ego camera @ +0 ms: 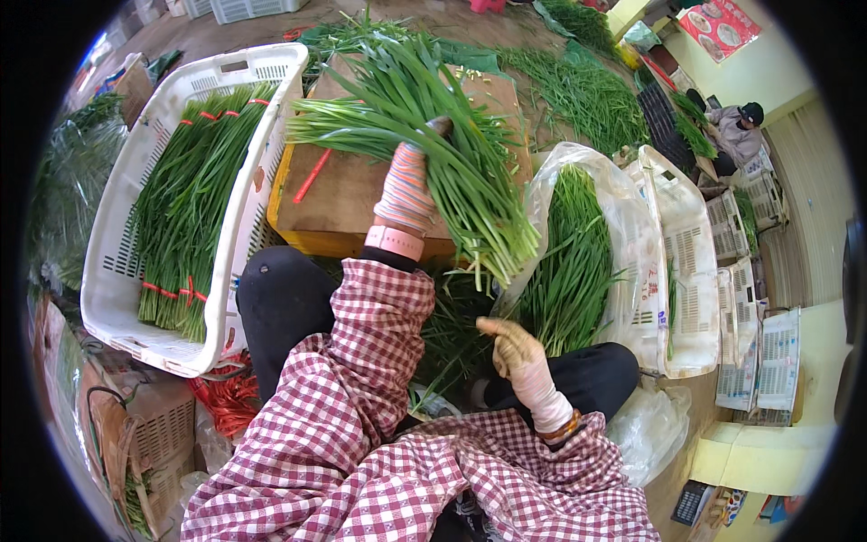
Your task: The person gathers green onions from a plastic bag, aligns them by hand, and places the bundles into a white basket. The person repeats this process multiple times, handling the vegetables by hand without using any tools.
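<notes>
My left hand (408, 179), wrapped in striped cloth, grips a bunch of garlic chives (484, 203) above a brown board (339, 203) on a yellow-sided box. Leaves cover most of its fingers. The pale cut ends of this bunch point toward me at the lower right. More chives (325, 122) lie across the board, stems to the left, and a red strip (313, 176) rests there. My right hand (518, 349), in a soiled pale wrap, hovers over my lap with the index finger extended and the others curled; nothing shows in it. It is nearest to plastic-wrapped chives (569, 264).
A white crate (261, 196) at left holds chive bundles (203, 203) tied with red bands. Red ties (223, 400) lie beside my leg. Loose chives (582, 101) cover the floor ahead. Further crates (691, 271) stand at right. A person (738, 135) sits at the far right.
</notes>
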### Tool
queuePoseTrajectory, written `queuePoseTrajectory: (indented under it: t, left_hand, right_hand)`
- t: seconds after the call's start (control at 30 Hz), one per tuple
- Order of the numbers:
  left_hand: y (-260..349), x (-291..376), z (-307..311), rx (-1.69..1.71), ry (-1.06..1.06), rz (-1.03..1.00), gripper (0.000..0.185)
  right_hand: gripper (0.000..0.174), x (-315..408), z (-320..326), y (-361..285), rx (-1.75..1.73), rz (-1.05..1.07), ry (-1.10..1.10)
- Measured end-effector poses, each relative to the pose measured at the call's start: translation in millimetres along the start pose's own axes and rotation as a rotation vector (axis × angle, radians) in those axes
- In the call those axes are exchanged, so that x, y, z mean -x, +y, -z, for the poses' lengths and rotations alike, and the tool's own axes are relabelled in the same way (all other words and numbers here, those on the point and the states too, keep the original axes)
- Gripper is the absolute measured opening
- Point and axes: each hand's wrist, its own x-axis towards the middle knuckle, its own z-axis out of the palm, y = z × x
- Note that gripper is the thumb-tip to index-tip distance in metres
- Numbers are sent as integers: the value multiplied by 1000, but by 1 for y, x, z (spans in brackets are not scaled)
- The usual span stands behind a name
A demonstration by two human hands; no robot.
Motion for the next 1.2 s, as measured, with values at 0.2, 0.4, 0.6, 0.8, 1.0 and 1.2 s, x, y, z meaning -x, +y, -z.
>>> queuePoseTrajectory:
  t: [0.2, 0.4, 0.6, 0.8, 1.0, 1.2]
  left_hand:
    - [20, 8, -31, -847, -3, -253, 27]
    - [-2, 4, -63, -913, -312, -382, 60]
    - [43, -4, -70, -1991, -91, -344, 95]
    - [46, -8, -76, -2356, 58, -719, 91]
    - [39, 10, -31, -2461, 171, -346, 86]
    - [39, 38, 7, -2601, 361, 174, 80]
  right_hand:
    - [72, -32, 47, -65, 284, 283, 249]
    - [101, -159, 35, -187, 148, 804, -49]
    - [64, -211, -33, -198, 225, 818, -46]
    - [56, -236, -48, -190, 220, 876, 92]
    - [40, -233, -57, -196, 33, 873, 174]
    - [38, -212, -19, -201, -23, 960, 29]
